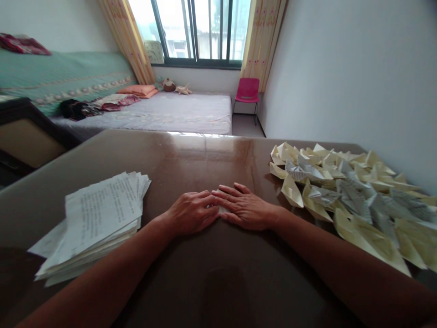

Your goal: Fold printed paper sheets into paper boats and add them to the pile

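Observation:
A small folded piece of pale paper (pixel 223 209) lies on the table, mostly hidden beneath my hands. My left hand (pixel 193 212) is closed, its fingers curled together at the paper's left side. Flat over the paper's right side rests my right hand (pixel 244 207), fingers stretched out and pressing down, its fingertips touching those of the left. To the left is a stack of printed sheets (pixel 102 212), somewhat fanned out. Many folded paper boats (pixel 321 200), cream and printed white, crowd together on the right.
The glossy brown table (pixel 191 159) spans the foreground. Beyond it are a bed (pixel 191 111), a pink chair (pixel 247 91) and a window (pixel 201 32). A dark-framed chair (pixel 30 136) stands at the left edge. A white wall (pixel 327 73) runs along the right.

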Action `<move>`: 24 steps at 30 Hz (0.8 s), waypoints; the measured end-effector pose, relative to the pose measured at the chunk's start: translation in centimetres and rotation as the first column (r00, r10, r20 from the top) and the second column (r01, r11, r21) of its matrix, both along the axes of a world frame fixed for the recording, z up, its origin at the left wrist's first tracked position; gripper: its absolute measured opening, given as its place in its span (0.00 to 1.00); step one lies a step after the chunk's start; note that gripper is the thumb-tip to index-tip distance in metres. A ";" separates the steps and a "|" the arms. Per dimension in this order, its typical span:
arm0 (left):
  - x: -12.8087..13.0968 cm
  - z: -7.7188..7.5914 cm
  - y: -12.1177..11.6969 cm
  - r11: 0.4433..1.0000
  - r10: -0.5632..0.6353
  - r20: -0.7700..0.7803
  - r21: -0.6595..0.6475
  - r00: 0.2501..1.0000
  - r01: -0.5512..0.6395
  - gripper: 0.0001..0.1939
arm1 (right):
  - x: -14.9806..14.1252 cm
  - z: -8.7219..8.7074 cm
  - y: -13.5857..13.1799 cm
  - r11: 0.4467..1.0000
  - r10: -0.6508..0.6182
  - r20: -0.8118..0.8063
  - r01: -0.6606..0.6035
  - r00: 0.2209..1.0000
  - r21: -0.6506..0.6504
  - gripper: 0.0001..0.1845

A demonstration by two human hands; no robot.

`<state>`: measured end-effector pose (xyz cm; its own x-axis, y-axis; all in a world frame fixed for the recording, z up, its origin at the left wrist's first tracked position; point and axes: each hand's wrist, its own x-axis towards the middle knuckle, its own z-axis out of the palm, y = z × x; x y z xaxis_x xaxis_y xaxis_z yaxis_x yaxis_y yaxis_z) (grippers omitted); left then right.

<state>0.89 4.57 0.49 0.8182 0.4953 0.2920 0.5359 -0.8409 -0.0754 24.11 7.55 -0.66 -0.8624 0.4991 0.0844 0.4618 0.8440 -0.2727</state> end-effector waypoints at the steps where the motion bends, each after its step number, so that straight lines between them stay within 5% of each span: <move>1: 0.1 -0.1 0.0 1.000 0.008 0.004 0.001 1.000 -0.008 0.12 | -0.2 -0.1 -0.2 1.000 0.013 0.002 -0.013 1.000 -0.013 0.30; 10: 1.1 -0.5 -0.1 0.978 0.200 0.107 -0.074 0.974 -0.193 0.09 | -0.4 -0.8 0.0 0.998 -0.058 -0.041 0.059 0.997 0.030 0.26; 18: 1.8 -0.1 -0.3 0.972 0.230 -0.014 -0.044 0.973 -0.230 0.09 | -0.8 -0.6 -0.3 0.992 -0.108 0.049 0.105 0.993 0.066 0.27; 24: 2.6 -0.8 -1.2 0.956 0.293 0.044 -0.044 0.955 -0.291 0.13 | -1.4 -0.3 -0.3 0.981 -0.194 0.103 0.192 0.976 0.027 0.28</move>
